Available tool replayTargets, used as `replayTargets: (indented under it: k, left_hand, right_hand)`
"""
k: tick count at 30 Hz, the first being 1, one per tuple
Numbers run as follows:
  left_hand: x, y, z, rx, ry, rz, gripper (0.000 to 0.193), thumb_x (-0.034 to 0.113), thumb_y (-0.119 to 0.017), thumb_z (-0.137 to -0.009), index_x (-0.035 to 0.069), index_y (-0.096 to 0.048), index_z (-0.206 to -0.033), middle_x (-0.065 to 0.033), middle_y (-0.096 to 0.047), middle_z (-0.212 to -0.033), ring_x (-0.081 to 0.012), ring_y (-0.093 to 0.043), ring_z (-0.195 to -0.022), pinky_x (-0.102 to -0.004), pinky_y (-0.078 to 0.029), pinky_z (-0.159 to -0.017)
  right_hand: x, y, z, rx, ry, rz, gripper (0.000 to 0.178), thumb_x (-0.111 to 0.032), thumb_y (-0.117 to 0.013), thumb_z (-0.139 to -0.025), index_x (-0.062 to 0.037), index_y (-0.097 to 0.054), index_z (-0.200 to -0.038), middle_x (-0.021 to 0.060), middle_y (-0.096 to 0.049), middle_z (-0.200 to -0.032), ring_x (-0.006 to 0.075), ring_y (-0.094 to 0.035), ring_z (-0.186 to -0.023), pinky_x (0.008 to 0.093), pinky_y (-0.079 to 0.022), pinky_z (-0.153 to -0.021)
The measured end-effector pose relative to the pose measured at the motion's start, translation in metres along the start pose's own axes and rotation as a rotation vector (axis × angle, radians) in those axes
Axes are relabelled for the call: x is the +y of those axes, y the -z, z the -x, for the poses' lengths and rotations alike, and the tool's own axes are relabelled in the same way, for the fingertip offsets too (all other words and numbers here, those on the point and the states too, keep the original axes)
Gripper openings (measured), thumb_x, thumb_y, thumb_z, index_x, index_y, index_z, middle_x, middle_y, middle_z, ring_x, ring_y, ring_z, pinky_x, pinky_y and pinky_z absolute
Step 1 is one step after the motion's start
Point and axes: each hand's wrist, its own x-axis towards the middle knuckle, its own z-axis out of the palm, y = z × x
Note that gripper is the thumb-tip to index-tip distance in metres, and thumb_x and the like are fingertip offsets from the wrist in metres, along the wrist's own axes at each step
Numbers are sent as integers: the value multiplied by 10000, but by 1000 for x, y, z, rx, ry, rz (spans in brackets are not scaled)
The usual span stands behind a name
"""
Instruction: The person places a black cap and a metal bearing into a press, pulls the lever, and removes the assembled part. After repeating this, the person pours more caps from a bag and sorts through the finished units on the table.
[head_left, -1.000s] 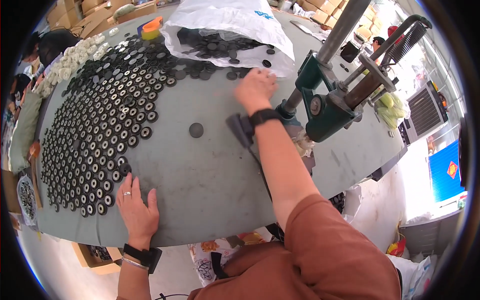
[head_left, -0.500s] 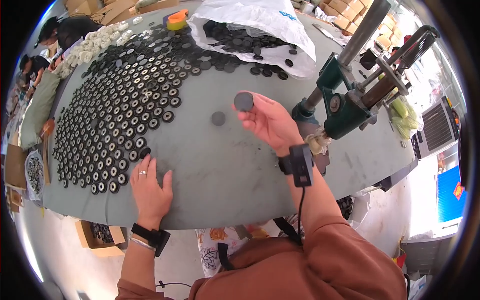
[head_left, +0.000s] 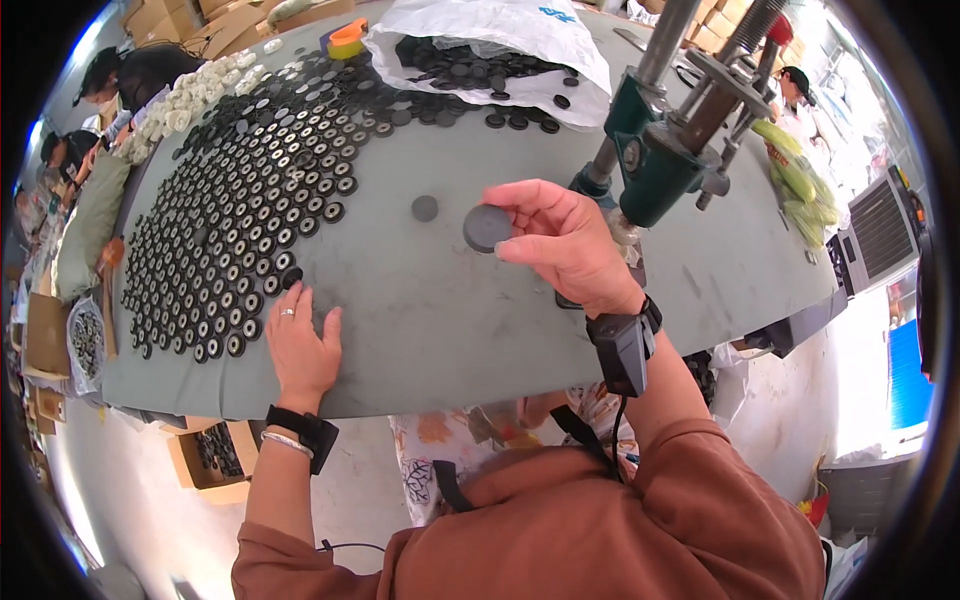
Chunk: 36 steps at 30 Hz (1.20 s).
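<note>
My right hand [head_left: 570, 240] pinches a round dark grey disc [head_left: 487, 229] between thumb and fingers, its flat face showing, above the table [head_left: 400, 330]. A smaller flat grey disc [head_left: 425, 208] lies on the table just left of it. My left hand [head_left: 303, 345] lies low on the table with fingers stretched forward and thumb spread. Its fingertips touch a black round piece [head_left: 291, 276] at the right edge of a wide spread of black rings with pale metal centres [head_left: 220, 270].
A green metal press [head_left: 650, 170] stands to the right of my right hand. At the back, a white sack [head_left: 590, 70] spills black discs beside an orange tape roll [head_left: 348, 38]. White pieces [head_left: 190, 100] line the left table edge, near other people. An open carton [head_left: 215, 460] sits below.
My right hand has turned, bringing the thumb to the near side of the disc. The disc sits lower relative to the loose one. My left hand stays by the same black piece; the view has shifted.
</note>
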Motion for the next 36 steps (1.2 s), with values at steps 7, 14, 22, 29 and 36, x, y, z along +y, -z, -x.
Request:
replayTargets:
  k: [7, 14, 22, 29, 36]
  left_hand:
    - [46, 8, 0, 74, 49, 274, 516, 238, -613, -827, -34, -471, -1243, -215, -455, -1300, -372, -391, -1234, -426, -313, -1042]
    - [135, -18, 0, -139, -168, 157, 535, 246, -614, -821, 12, -454, -1275, -168, -432, -1362, -373, -338, -1298, -573, -206, -1051]
    - [124, -21, 7, -99, -72, 358, 460, 193, -678, -796, 24, -518, -1193, -167, -478, -1318, -340, -385, -1284, -514, -211, -1065]
    - [137, 25, 2, -499, 481, 1609, 325, 92, -578, -863, -19, -566, -1169, -106, -594, -1168, -223, -611, -1012, -392, -531, -821]
    - [141, 40, 9, -708, 325, 1925, 389, 59, -575, -854, -31, -523, -1229, -120, -598, -1147, -226, -641, -947, -401, -565, -808]
  right_hand:
    - [11, -8, 16, 218, -206, 23, 179, -49, -636, -831, 24, -623, -994, 77, -652, -927, 146, -632, -820, 259, -513, -753]
    - [115, -22, 22, 379, 258, 895, 145, -104, -557, -851, -21, -640, -937, 155, -630, -952, 315, -612, -866, 363, -491, -754]
    - [79, 13, 40, 430, -99, 646, 164, -72, -578, -864, 2, -638, -997, 57, -641, -889, 76, -568, -725, 228, -468, -646]
    - [45, -1, 58, 57, -69, 359, 338, -52, -595, -843, -35, -572, -1180, 27, -599, -1049, 64, -533, -761, 202, -459, -685]
    - [21, -9, 63, -166, -71, 416, 308, -29, -679, -772, -61, -655, -1077, 79, -588, -1143, 116, -568, -881, 244, -477, -754]
